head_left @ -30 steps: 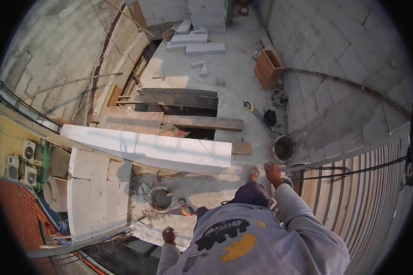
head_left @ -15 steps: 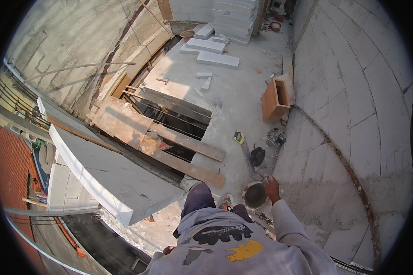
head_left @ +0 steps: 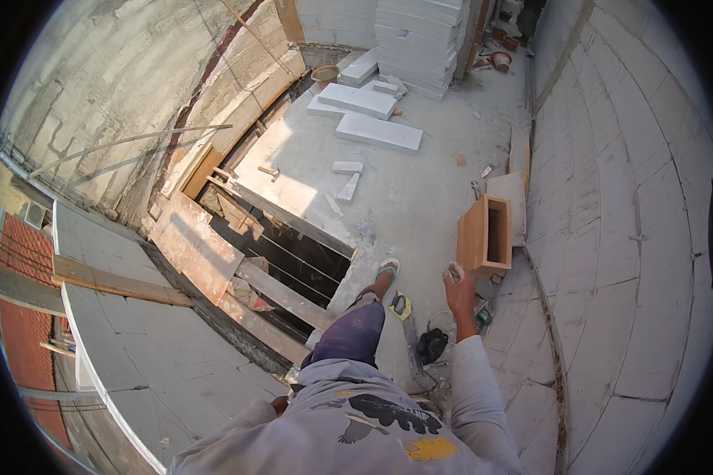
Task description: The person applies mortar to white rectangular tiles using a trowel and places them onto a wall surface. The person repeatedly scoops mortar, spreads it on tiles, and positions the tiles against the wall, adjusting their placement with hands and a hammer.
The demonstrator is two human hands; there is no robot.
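Observation:
My right hand (head_left: pixel 460 294) is raised in front of my body, its fingers curled, with something greyish at the fingertips too small to make out. It is nearest to an upright open wooden box (head_left: pixel 473 237) by the right wall. Only a sliver of my left hand (head_left: pixel 280 405) shows low at my left side, its fingers hidden by my sleeve and shirt. A handsaw with a yellow handle (head_left: pixel 402 305) lies on the floor by my leg. Near it are a black rounded object (head_left: pixel 432 346) and a partly hidden green power tool (head_left: pixel 483 315).
Left of my legs is a floor opening (head_left: pixel 293 265) with bars across it, partly covered by planks (head_left: pixel 281 293). White blocks (head_left: pixel 379 132) lie ahead, before a tall block stack (head_left: pixel 420 43). A block wall (head_left: pixel 610 206) rises on the right. Smaller block pieces (head_left: pixel 347 187) lie beyond the opening.
I have stepped forward, one foot now well ahead. My right hand has moved away from beside the round bucket, up and forward toward the wooden box. The bucket is out of sight.

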